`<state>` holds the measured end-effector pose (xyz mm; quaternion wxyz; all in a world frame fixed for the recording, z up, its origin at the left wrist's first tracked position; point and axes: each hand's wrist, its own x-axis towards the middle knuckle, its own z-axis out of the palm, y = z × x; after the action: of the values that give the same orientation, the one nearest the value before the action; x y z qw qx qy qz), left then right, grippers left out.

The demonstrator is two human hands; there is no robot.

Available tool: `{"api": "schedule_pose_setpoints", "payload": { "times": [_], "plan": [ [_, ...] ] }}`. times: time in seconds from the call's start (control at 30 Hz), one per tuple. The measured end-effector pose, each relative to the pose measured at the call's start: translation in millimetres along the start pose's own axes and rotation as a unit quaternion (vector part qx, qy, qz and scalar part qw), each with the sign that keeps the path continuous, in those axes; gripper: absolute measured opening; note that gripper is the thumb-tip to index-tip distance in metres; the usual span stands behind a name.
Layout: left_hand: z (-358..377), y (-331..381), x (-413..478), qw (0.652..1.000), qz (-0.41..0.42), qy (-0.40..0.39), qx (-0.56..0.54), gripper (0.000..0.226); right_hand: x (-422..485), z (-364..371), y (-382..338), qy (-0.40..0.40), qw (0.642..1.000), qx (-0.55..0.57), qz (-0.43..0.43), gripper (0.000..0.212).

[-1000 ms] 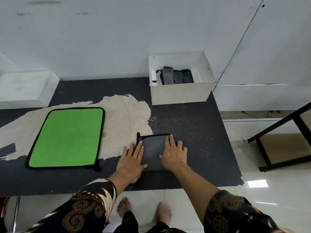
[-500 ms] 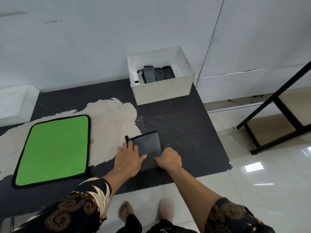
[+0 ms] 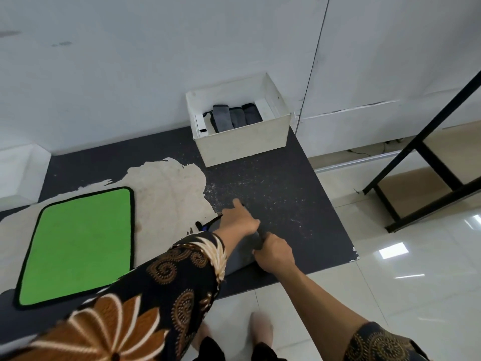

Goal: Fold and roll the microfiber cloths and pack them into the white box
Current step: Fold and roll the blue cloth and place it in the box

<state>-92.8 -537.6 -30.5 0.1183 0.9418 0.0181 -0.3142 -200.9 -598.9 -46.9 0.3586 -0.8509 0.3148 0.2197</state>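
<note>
The folded grey cloth lay near the counter's front edge, partly hidden under the left hand, whose fingers were extended. Its near end was gripped by the right hand, fingers curled. Soft and limp, it was judged best held across the rolled end.

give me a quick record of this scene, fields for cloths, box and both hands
grey cloth: on the dark table, mostly under the left forearm
left hand: over the cloth's far side, grip unclear
right hand: fingers curled on the cloth's near edge
green cloth: flat, untouched, left of it
white box: at the wall, rolled grey cloths inside
</note>
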Motion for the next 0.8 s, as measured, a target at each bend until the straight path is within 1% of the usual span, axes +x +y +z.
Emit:
{"api": "schedule_pose_setpoints", "payload": {
  "times": [0.07, 0.13, 0.27, 0.4, 0.47, 0.6, 0.67, 0.73, 0.8],
  "plan": [
    [1, 7, 1, 1.0, 0.005, -0.009, 0.026, 0.085, -1, 3, 1, 0.002, 1.0, -0.006, -0.012, 0.039],
    [1, 11, 4, 0.999, -0.008, -0.014, 0.037, 0.083, -2, 4, 2, 0.0, 1.0, -0.011, -0.018, 0.037],
    [1, 15, 3, 0.999, -0.033, 0.008, 0.017, 0.074, -4, 3, 2, 0.002, 0.999, -0.008, -0.036, 0.035],
    [5, 13, 4, 0.999, -0.025, 0.038, -0.017, 0.068, -8, 4, -1, 0.012, 0.998, 0.021, -0.066, 0.035],
    [6, 11, 3, 0.998, -0.019, 0.049, -0.041, 0.069, -9, 5, -1, 0.014, 0.997, 0.028, -0.074, 0.034],
    [5, 8, -3, 0.997, -0.012, 0.052, -0.049, 0.073, -11, 6, 2, 0.029, 0.995, 0.031, -0.09, 0.032],
    [2, 5, -4, 0.996, -0.008, 0.042, -0.079, 0.071, -13, 7, 4, 0.036, 0.994, 0.031, -0.097, 0.028],
    [-2, 0, -4, 0.989, -0.004, 0.03, -0.144, 0.064, -14, 6, 5, 0.054, 0.993, 0.021, -0.105, 0.017],
    [-6, -6, -4, 0.977, 0.002, 0.027, -0.212, 0.057, -15, 6, 7, 0.084, 0.99, 0.008, -0.117, 0.016]
  ]
}}
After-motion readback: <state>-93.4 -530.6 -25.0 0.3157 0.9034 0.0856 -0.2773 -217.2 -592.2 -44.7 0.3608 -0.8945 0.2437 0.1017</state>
